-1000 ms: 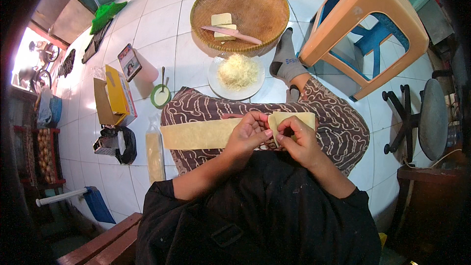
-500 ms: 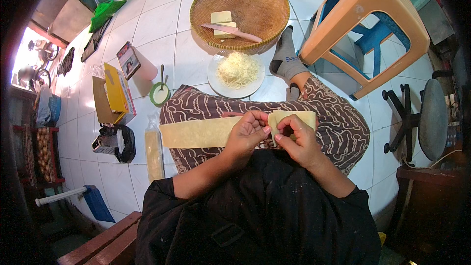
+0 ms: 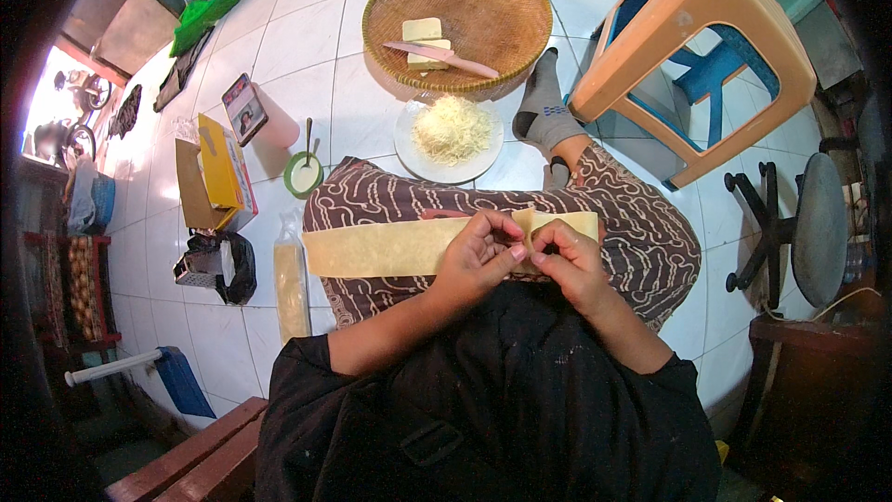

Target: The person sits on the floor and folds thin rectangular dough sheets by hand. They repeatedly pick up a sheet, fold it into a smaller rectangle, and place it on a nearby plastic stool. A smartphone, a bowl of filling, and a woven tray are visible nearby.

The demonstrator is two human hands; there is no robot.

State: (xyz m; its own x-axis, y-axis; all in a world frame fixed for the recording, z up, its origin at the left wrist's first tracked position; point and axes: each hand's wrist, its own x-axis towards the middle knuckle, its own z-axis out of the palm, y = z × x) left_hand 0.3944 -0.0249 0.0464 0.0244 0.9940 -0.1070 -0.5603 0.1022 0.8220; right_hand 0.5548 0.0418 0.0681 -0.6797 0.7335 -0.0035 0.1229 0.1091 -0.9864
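Note:
Across my lap lies a long pale-yellow strip of dough sheet [image 3: 376,249]. My left hand [image 3: 480,249] and my right hand [image 3: 569,263] meet near its right part, fingertips pinched together on a raised, folded bit of the dough. More of the sheet shows flat beyond my right fingers. The fingers hide how the fold runs. Just past my lap, a white plate [image 3: 405,152] holds a heap of grated cheese [image 3: 452,131]. Left of it stands a small green bowl [image 3: 291,182] of white paste with a spoon [image 3: 308,139] in it.
Farther off, a woven tray [image 3: 502,9] holds pale cheese blocks [image 3: 423,30] and a pink-handled knife [image 3: 462,63]. At left are a phone [image 3: 245,112], a yellow box [image 3: 221,167], a grater [image 3: 197,265] and a bagged dough pack [image 3: 292,288]. An orange stool [image 3: 688,9] stands at right.
Both hands have shifted slightly to the right along the dough. The bit of dough between the fingertips now stands up as a narrower fold.

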